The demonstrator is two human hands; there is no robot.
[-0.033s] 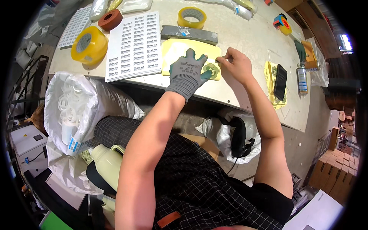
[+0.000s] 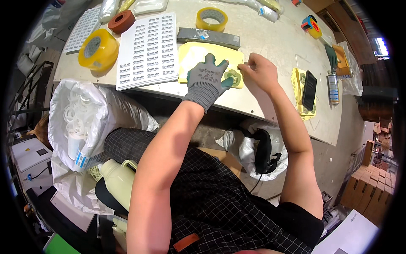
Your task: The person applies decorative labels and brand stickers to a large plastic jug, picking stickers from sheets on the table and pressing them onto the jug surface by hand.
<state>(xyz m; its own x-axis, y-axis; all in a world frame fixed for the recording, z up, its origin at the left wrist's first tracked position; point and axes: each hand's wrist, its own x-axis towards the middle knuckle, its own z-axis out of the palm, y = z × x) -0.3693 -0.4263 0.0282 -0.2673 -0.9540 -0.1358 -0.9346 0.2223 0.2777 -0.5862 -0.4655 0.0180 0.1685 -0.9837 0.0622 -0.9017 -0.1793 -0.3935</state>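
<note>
White tabletop [image 2: 270,38]: carries the work, its near edge bowed by the lens.
Yellow sticker sheet [image 2: 192,53]: flat near the table's front edge, its middle hidden under a glove; a scalloped olive-green sticker [image 2: 233,78] shows at its right end.
Grey bar [image 2: 208,38]: a long, straight-sided block lying along the sheet's far edge.
Printed label sheets [image 2: 148,48]: smooth white paper in rows of small dark print, just left of the yellow sheet.
Tape rolls: a thick, glossy yellow roll [image 2: 109,48] left of the labels, a matte reddish-brown roll [image 2: 120,22] behind it, and another yellow roll [image 2: 213,28] beyond the bar.
Right side: a black phone [image 2: 309,90] on more yellow sheets [image 2: 297,80], with a blue-and-white can [image 2: 333,89] beyond.
Plastic sack [image 2: 108,99]: crinkled, white, open, full of translucent rings, below the table's left end.
Left hand [image 2: 207,76]: in a ribbed grey knit glove with green fingertips, fingers spread wide over the sheet.
Right hand [image 2: 261,73]: bare, thumb and forefinger drawn narrow at the sheet's right edge; whether they grip it cannot be told.
Since the earlier frame: right fingertips a touch further left; left hand and sheet unmoved.
</note>
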